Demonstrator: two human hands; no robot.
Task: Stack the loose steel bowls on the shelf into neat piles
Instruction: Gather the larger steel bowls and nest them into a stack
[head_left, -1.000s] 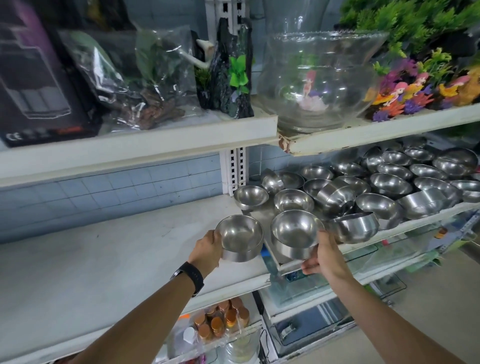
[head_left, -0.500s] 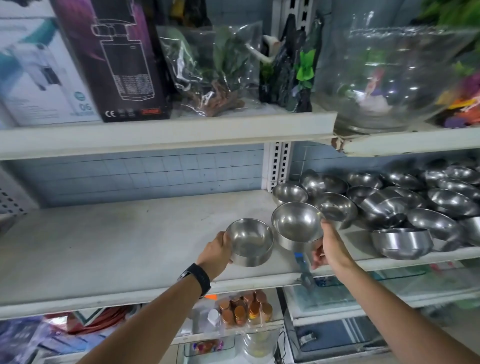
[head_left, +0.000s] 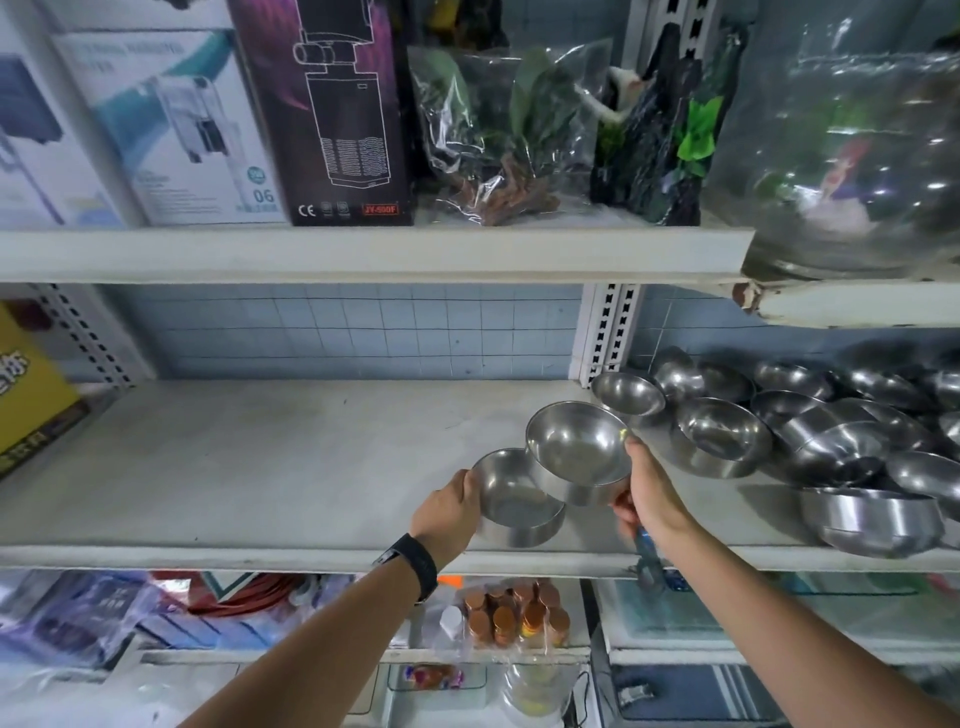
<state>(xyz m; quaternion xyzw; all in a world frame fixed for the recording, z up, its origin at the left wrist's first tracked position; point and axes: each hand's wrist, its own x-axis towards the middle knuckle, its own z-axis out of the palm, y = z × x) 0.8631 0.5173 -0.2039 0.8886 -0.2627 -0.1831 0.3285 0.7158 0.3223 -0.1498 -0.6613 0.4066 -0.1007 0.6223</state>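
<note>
My left hand (head_left: 448, 512) grips a small steel bowl (head_left: 511, 501) by its left rim, low over the white middle shelf (head_left: 260, 467). My right hand (head_left: 649, 493) holds a second steel bowl (head_left: 576, 447) by its right side, tilted and raised a little higher, its edge overlapping the first bowl's rim. Several loose steel bowls (head_left: 810, 431) lie jumbled on the right part of the same shelf, some upright, some tipped over. One bowl (head_left: 626, 394) stands alone near the shelf upright.
The shelf above carries boxed filters (head_left: 322, 109), bagged plants (head_left: 498, 135) and a glass fishbowl (head_left: 852, 150). A yellow box (head_left: 26, 395) stands at the far left. Below are copper-capped bottles (head_left: 514, 613) and glass tanks. The middle shelf's left part is bare white board.
Both hands have carried their bowls leftward, away from the pile and over the bare shelf. The right bowl now overlaps the left one. The camera has turned left.
</note>
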